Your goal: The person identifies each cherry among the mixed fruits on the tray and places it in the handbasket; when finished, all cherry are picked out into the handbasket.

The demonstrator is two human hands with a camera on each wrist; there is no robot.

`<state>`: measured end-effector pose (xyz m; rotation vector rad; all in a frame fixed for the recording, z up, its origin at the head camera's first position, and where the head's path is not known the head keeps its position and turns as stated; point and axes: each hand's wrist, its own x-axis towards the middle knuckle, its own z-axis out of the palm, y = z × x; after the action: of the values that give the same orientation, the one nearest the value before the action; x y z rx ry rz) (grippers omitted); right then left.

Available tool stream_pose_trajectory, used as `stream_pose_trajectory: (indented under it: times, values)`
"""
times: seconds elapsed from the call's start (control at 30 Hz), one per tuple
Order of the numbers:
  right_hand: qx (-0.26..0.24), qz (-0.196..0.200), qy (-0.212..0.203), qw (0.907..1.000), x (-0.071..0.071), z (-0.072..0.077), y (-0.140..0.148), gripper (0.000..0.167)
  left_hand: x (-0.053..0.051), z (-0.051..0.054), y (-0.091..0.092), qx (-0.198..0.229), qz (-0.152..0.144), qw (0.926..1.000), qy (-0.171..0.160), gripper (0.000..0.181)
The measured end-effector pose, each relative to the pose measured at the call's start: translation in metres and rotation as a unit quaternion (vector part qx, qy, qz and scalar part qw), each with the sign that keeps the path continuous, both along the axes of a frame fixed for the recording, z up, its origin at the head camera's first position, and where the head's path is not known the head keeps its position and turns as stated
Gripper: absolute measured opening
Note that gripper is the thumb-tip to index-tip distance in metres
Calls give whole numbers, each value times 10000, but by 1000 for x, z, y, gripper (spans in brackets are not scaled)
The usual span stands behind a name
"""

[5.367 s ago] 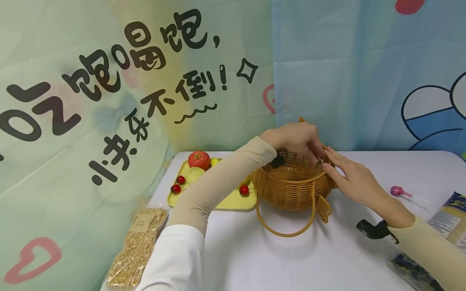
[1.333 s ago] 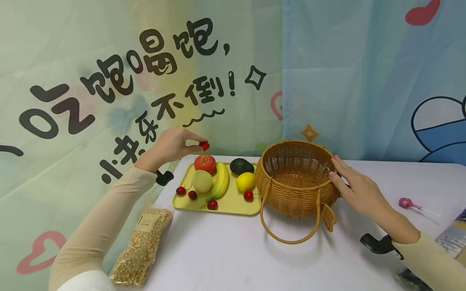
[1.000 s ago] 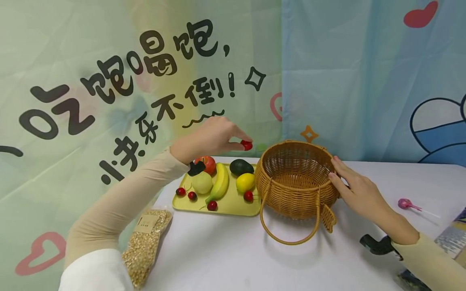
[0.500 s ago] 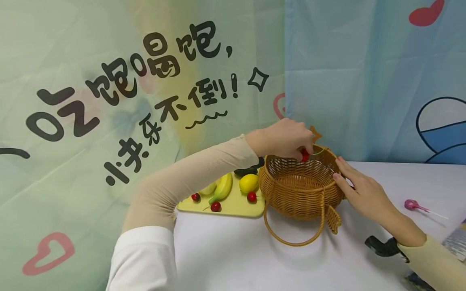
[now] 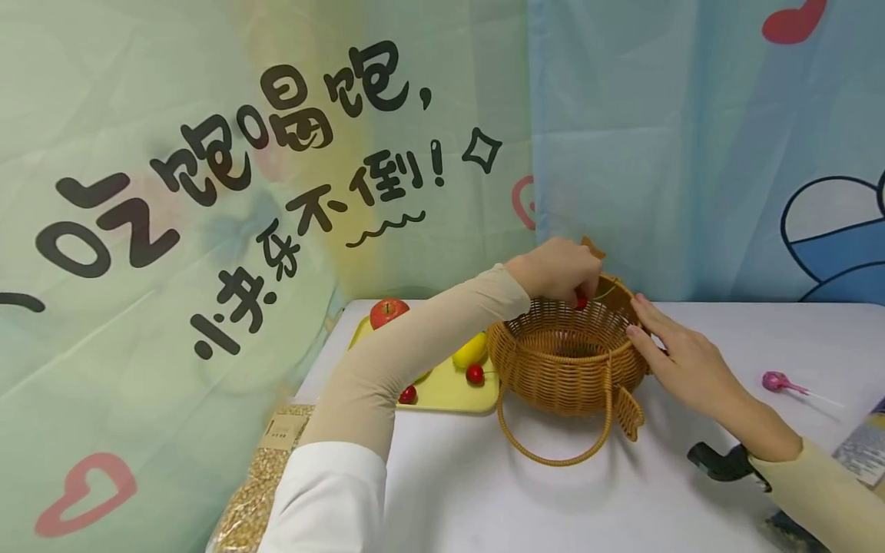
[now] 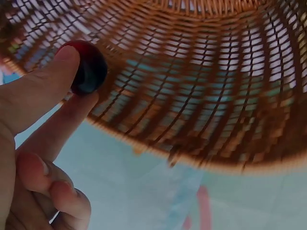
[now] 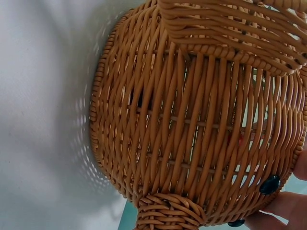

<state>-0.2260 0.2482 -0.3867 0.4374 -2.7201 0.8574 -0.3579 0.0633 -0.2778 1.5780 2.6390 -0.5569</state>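
My left hand (image 5: 556,269) is over the wicker basket (image 5: 561,388), inside the line of its far rim. Between its thumb and a fingertip it pinches a dark red cherry (image 6: 90,67), whose green stem points right in the head view. My right hand (image 5: 698,372) rests against the basket's right rim with fingers fairly straight. The right wrist view shows the woven outer wall (image 7: 192,129), with only some fingertips (image 7: 283,206) at the edge. A yellow tray (image 5: 449,395) stands left of the basket, partly hidden by the left sleeve.
On the tray sit a lemon (image 5: 470,352), a cherry (image 5: 475,375) and an apple (image 5: 389,312). The basket's handle (image 5: 553,462) hangs down in front. A pink lollipop (image 5: 777,382) lies at the right. A bag of grains (image 5: 266,468) lies at the left.
My left hand has carried the cherry from above the tray rightwards to the basket, and in the last half second slightly lower into its mouth. The right hand has stayed on the rim.
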Motion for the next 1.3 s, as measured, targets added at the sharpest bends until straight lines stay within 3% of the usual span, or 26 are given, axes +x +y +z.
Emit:
stream_pose_trajectory:
  times: [0.13,0.27,0.63,0.9,1.3]
  values:
    - [19,-2,16,10000,-1,0,0,63,-6,-13,6,-170,426,9989,-86,9]
    - [34,-30,31,10000,-1,-1,0,63,-8,-22,11,-283,802,9961,-235,19]
    - [16,-65,-65,10000,0,-1,-1,65,-13,-55,14,-461,881,9921,-766,10]
    - [-28,-81,-126,9999,0,0,-1,65,-13,-56,16,-505,884,9926,-664,8]
    - [-44,-132,-104,9998,1,0,-1,64,-14,-56,21,-570,1295,9864,-842,24]
